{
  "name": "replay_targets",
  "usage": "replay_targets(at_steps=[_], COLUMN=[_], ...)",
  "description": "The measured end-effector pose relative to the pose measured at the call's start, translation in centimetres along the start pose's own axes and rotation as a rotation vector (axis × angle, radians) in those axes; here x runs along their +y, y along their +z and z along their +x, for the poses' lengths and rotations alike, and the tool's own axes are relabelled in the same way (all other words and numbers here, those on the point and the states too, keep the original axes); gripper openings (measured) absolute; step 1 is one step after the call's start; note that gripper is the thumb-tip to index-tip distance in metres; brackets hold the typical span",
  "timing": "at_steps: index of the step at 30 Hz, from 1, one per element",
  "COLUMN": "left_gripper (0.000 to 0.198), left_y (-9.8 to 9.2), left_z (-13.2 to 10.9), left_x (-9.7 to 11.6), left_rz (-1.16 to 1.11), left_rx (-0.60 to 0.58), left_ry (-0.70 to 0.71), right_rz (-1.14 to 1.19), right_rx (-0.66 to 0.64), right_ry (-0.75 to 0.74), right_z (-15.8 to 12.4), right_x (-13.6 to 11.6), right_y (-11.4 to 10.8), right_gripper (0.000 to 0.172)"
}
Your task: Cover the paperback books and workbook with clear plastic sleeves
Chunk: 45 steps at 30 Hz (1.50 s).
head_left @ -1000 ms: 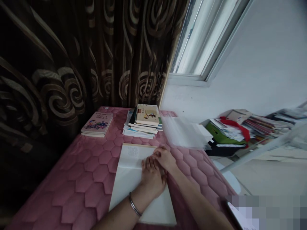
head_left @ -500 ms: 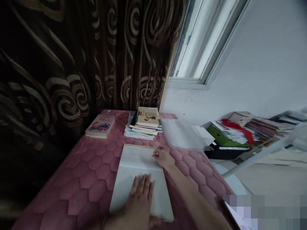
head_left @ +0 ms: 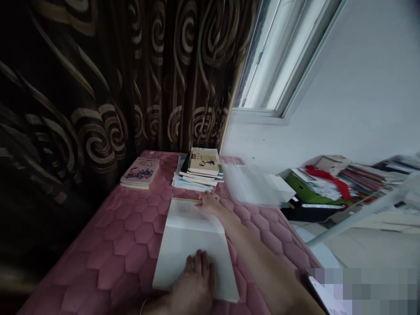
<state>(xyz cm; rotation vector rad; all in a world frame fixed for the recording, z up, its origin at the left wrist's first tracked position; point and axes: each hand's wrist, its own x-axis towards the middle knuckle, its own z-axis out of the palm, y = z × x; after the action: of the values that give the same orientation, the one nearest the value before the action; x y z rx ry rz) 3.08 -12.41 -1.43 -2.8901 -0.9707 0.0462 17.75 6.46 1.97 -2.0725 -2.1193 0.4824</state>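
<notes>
Book (head_left: 181, 246), right hand (head_left: 209, 203) now nearer far edge

The open book (head_left: 183, 243) has off-white pages, grey-black print in a small block on the upper one, and a thin tan strip along its top edge. It lies on a dusky pink cover (head_left: 108, 258) patterned all over with hexagons. A mauve-pink book (head_left: 140, 171) carries multicoloured figures; the stack's top book (head_left: 204, 161) is cream with a yellowish panel and dark figures. The curtain (head_left: 157, 78) is dark brown, swirled with tan and cream spirals. Against the plain bluish-white wall (head_left: 348, 87) show a green holder (head_left: 298, 187) and a bright red cloth (head_left: 330, 180).
</notes>
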Motion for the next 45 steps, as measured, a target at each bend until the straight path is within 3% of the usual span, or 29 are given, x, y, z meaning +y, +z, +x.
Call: replay_targets(at_steps=[5, 11, 14, 18, 22, 26, 29, 33, 36, 39, 42, 45], left_gripper=[0.041, 0.038, 0.035, 0.033, 0.048, 0.058, 0.066, 0.061, 0.044, 0.048, 0.052, 0.069], left_y=[1.1, -0.4, -2.4, -4.4, -3.4, -1.1, -0.5, -2.2, -4.0, -4.7, -3.5, -1.3], left_z=[0.3, -0.2, -1.1, -1.9, -1.8, -1.7, -1.9, -1.4, 1.0, 4.7, 7.8, 9.2], left_x=[1.1, 0.0, -2.9, -9.3, -15.2, -17.2, -16.9, -15.3, -12.8, -9.3, -6.1, -4.5], left_rz=[0.148, 0.043, 0.005, -0.053, -0.125, -0.160, -0.194, -0.208, -0.156, -0.200, -0.265, -0.256], left_rx=[0.078, 0.029, 0.024, 0.151, 0.208, 0.169, 0.135, 0.059, 0.017, 0.057, 0.071, 0.045], left_ry=[0.030, -0.041, -0.046, -0.041, -0.059, -0.067, -0.090, -0.227, -0.339, -0.318, -0.309, -0.350], right_rz=[0.028, 0.141, 0.214, 0.370, 0.542, 0.808, 0.927, 0.948, 0.937, 0.905, 0.922, 0.996], right_rx=[-0.067, -0.036, 0.035, 0.048, 0.015, -0.064, -0.058, 0.005, 0.035, 0.063, 0.076, 0.023], right_ry=[0.032, 0.050, 0.111, 0.232, 0.292, 0.350, 0.369, 0.350, 0.332, 0.293, 0.260, 0.292], right_z=[0.9, 0.2, -1.1, -4.3, -7.8, -9.3, -9.3, -9.2, -9.2, -9.3, -9.4, -9.5], right_x=[0.1, 2.9, 6.0, 9.7, 11.1, 11.7, 12.1, 12.4, 12.4, 12.5, 12.6, 12.5], right_y=[-0.7, -2.3, -3.3, -3.3, -1.4, 0.6, 1.4, 1.9, 1.9, 1.9, 1.9, 1.7], right_gripper=[0.041, 0.008, 0.015, 0.023, 0.024, 0.020, 0.019, 0.022, 0.023, 0.024, 0.023, 0.021])
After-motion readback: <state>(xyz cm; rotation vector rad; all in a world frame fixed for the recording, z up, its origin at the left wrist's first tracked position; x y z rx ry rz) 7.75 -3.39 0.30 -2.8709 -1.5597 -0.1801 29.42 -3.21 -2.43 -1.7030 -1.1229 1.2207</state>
